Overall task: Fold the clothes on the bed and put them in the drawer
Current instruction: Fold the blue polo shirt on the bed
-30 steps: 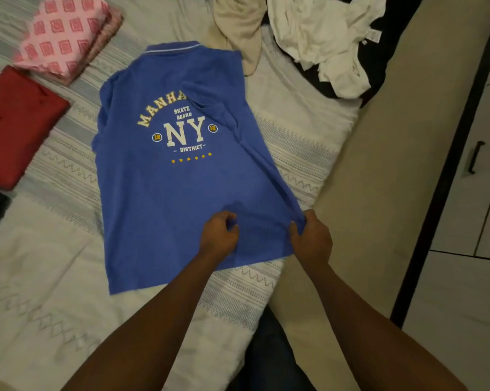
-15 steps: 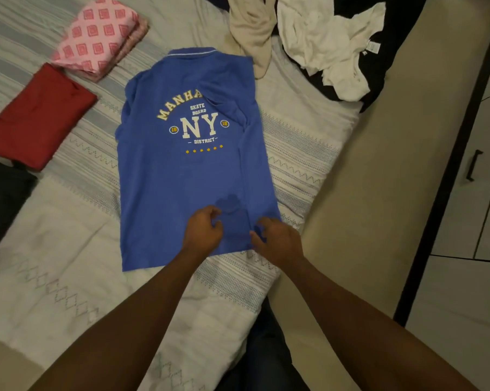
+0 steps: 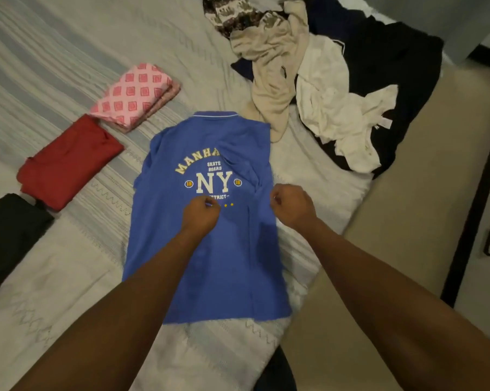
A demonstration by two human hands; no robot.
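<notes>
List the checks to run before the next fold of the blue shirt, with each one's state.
1. Blue shirt flat on the bed: ok.
2. One side folded in over the print's end: ok.
3. Left hand and right hand on the shirt: ok.
4. Firm pinch on the fabric: cannot tell.
5. Folded pink piece, red piece, black piece apart from it: ok.
6. Beige garment clear of the shirt: not ok, it lies against its top corner.

We see a blue shirt (image 3: 232, 266) with white and yellow lettering. At ten o'clock lies a pink square-patterned garment (image 3: 134, 97), at nine a red garment (image 3: 69, 162).
</notes>
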